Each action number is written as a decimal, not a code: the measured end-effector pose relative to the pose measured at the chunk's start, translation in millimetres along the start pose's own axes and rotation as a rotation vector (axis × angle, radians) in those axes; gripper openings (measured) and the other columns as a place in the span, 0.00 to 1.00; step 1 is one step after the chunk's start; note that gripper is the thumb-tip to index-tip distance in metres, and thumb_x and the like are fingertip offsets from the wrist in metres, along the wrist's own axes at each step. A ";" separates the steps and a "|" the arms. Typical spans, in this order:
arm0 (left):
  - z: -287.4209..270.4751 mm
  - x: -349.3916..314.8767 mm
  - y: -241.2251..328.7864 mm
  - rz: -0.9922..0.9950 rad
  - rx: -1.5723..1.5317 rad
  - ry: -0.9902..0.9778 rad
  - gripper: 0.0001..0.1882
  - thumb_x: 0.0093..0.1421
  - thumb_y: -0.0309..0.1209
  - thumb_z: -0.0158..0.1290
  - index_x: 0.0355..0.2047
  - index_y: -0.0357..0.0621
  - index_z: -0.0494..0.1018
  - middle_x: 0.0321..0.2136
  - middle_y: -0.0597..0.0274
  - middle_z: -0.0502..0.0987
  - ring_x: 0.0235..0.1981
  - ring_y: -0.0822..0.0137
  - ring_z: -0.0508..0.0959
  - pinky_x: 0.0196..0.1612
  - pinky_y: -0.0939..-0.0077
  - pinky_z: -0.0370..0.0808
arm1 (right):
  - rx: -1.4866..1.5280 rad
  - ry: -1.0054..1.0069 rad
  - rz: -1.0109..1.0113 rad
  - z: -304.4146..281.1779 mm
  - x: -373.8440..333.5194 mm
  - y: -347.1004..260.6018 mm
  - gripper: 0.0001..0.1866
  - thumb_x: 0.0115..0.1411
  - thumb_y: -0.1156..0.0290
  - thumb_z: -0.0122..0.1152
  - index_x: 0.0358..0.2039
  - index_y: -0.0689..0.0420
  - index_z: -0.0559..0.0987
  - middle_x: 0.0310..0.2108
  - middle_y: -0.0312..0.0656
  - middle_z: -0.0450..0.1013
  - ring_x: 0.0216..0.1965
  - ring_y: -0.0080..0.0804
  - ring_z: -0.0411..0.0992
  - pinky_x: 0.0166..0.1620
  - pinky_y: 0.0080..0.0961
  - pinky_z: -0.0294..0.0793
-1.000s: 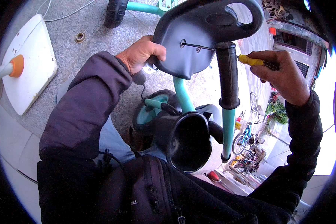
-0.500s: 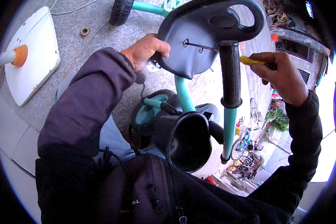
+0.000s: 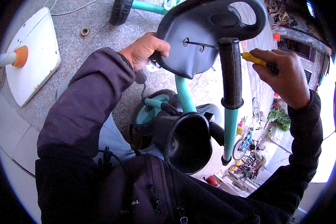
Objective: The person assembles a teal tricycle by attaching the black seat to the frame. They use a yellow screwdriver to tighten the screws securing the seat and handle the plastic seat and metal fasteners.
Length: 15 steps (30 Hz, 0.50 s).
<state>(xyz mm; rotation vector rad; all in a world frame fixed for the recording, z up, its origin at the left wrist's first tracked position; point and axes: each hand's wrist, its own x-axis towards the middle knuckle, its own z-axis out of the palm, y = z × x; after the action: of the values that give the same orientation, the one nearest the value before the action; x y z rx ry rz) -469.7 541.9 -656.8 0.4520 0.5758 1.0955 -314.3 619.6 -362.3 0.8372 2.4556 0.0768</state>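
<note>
My left hand (image 3: 145, 50) pinches the left edge of a black moulded seat (image 3: 175, 26) with an oval cut-out. In my right hand (image 3: 285, 76) is a screwdriver (image 3: 255, 59) with a yellow and black handle. Its thin shaft runs behind a black-padded turquoise bar (image 3: 231, 74), and the tip meets a recessed hole in the seat. A second screw hole (image 3: 201, 49) lies beside it. Under the seat a turquoise tube (image 3: 184, 95) leads down toward a black round bin-shaped part (image 3: 188, 145) near my lap.
A turquoise-hubbed wheel (image 3: 153, 112) is below the seat, and a black tyre (image 3: 121, 12) stands at the top. To the left is a white board (image 3: 33, 56) with an orange-collared post. A small ring (image 3: 85, 32) lies on the stone floor. Bicycles (image 3: 242, 147) stand farther right.
My right hand has shifted slightly, and its fingers have changed position on the screwdriver, so more of the handle shows. My left hand keeps its grip on the seat.
</note>
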 end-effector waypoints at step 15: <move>0.7 3.3 1.1 0.041 0.014 0.026 0.05 0.39 0.28 0.51 0.19 0.41 0.72 0.19 0.64 0.71 0.22 0.72 0.70 0.30 0.80 0.67 | 0.864 0.055 0.513 -2.0 9.7 5.9 0.21 0.55 0.51 0.54 0.29 0.60 0.77 0.16 0.34 0.68 0.15 0.17 0.66 0.15 0.11 0.60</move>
<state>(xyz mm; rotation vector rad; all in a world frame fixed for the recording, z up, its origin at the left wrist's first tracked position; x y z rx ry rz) -468.9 545.3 -656.3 0.4638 0.5996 1.1386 -318.4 630.2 -363.9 1.8191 2.2197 -0.8325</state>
